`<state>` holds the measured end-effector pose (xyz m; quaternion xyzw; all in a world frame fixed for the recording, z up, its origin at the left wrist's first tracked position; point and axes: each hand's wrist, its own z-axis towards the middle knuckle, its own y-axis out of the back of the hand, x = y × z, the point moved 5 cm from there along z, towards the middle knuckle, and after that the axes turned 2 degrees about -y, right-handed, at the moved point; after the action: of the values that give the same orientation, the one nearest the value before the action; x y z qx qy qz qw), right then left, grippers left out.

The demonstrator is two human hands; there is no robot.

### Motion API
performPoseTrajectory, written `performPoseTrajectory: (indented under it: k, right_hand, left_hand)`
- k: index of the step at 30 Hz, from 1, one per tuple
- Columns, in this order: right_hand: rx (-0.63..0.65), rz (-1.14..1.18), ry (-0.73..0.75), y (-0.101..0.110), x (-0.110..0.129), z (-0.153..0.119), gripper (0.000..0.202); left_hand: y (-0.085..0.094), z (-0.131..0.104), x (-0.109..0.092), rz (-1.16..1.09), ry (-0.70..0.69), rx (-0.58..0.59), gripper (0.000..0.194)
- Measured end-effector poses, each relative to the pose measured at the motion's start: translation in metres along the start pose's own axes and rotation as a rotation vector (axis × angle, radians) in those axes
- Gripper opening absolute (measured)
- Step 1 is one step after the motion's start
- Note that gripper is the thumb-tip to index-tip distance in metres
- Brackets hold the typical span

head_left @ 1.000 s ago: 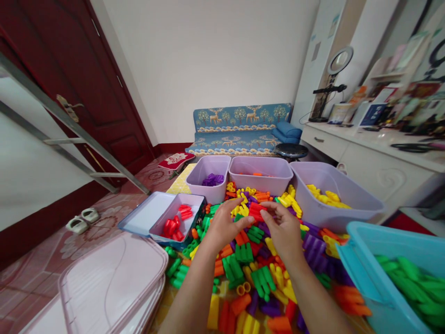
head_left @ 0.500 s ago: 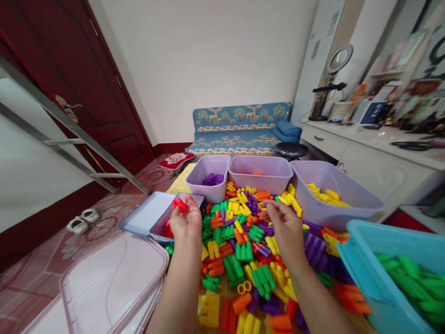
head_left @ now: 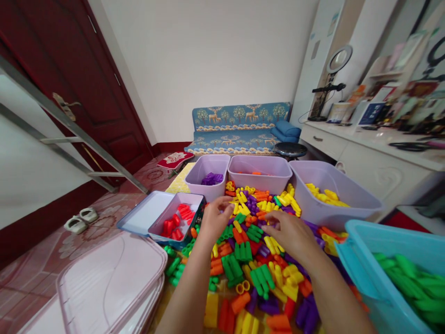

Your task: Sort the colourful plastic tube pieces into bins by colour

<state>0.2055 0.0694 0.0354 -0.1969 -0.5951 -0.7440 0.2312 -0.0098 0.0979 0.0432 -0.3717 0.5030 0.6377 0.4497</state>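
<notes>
Over the pile of coloured plastic building pieces (head_left: pixel 243 250), my left hand (head_left: pixel 216 218) hovers at the left with fingers loosely curved and apart, nothing visible in it. My right hand (head_left: pixel 288 231) is at the pile's right side, thumb and fingers spread, also without a visible piece. Its fingertips are near purple and orange pieces; whether they touch any I cannot tell. Beyond my left wrist, red pieces (head_left: pixel 171 226) lie in a small open box (head_left: pixel 156 222) with its lid folded back. Green, yellow, orange and purple pieces surround both hands.
Lilac bins with purple (head_left: pixel 207 189), orange (head_left: pixel 260 186) and yellow pieces (head_left: pixel 354 213) line the far edge. A turquoise bin (head_left: pixel 368 269) with green pieces stands at the right. Pale lids (head_left: pixel 114 278) are stacked front left. A ladder (head_left: pixel 79 134) leans at the left.
My left hand has let go of the red piece it held by the small box and moved right over the pile. My right hand has shifted slightly, staying over the pile.
</notes>
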Motion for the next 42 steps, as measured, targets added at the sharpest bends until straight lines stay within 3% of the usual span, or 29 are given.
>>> performPoseTrajectory:
  k: [3,5,8,12,17,22,26,29,34,37,40,42]
  right_hand:
    - [0.132,-0.181,-0.013,0.013,-0.005,-0.009,0.020]
    - [0.194,-0.244,-0.029,0.016,-0.005,-0.013,0.025]
    - [0.255,-0.307,-0.042,0.007,-0.001,-0.014,0.037]
    - [0.256,-0.266,0.026,-0.016,0.010,-0.012,0.056]
    - [0.187,-0.227,0.023,-0.034,0.015,-0.006,0.051]
    - [0.145,-0.133,0.017,-0.031,0.014,0.000,0.028]
    - [0.107,-0.068,0.018,-0.023,0.007,0.004,0.028]
    - [0.039,0.092,-0.004,-0.016,-0.003,0.007,0.026]
    - [-0.152,0.614,-0.145,-0.001,-0.020,0.012,0.029]
    - [-0.436,0.940,-0.239,0.018,-0.029,0.009,0.033]
    - [-0.805,1.229,-0.190,0.039,-0.032,0.000,0.034]
    - [-0.897,1.345,-0.130,0.046,-0.031,-0.003,0.036]
  left_hand:
    - [-0.014,-0.011,-0.003,0.409,-0.066,0.230,0.043]
    - [-0.017,-0.016,-0.004,0.547,-0.087,0.297,0.051]
    - [-0.020,-0.020,-0.003,0.642,-0.119,0.341,0.059]
    - [-0.032,-0.021,-0.001,0.596,-0.189,0.425,0.065]
    - [-0.043,-0.019,0.003,0.453,-0.252,0.408,0.072]
    - [-0.045,-0.014,0.007,0.390,-0.248,0.318,0.046]
    - [-0.045,-0.009,0.014,0.372,-0.244,0.256,0.032]
    - [-0.046,-0.006,0.022,0.352,-0.207,0.231,0.040]
    - [-0.046,-0.001,0.030,0.366,-0.170,0.223,0.038]
    - [-0.046,-0.001,0.030,0.398,-0.173,0.234,0.036]
    - [-0.045,-0.002,0.028,0.417,-0.177,0.242,0.037]
    - [-0.045,-0.003,0.026,0.422,-0.179,0.251,0.037]
